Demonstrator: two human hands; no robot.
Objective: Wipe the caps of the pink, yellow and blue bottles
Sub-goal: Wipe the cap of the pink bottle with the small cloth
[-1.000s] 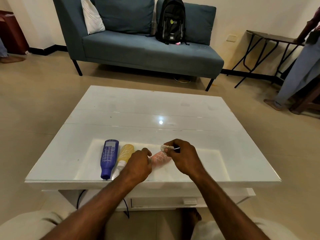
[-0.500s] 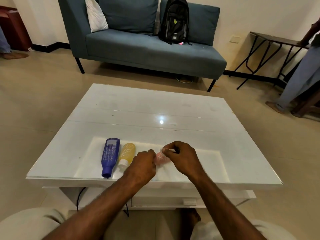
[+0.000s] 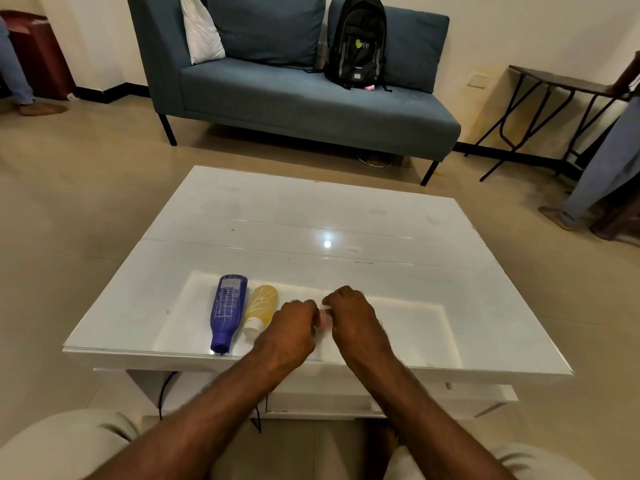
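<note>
I see a blue-grey sofa (image 3: 311, 105) at the far wall, a black backpack (image 3: 358, 43) upright on its seat and a white pillow (image 3: 201, 32) in its left corner. A dark side table (image 3: 554, 81) stands to the right, with someone's leg (image 3: 602, 168) beside it.

In front of me is a glossy white table (image 3: 311, 220); all the work sits near its front edge. The blue bottle (image 3: 227, 310) lies flat, cap toward me, almost at the edge. The yellow bottle (image 3: 261, 306) lies just beside it on the right, touching or nearly so, its white cap also toward me.

My left hand (image 3: 294, 329) and right hand (image 3: 353, 320) meet right of the yellow bottle, knuckles up and fingers curled. Both are clamped on the pink bottle (image 3: 325, 318), which shows only as a thin sliver between them just above the tabletop. I can't see its cap, and I can't tell if there's a cloth in the right hand's fingers.
</note>
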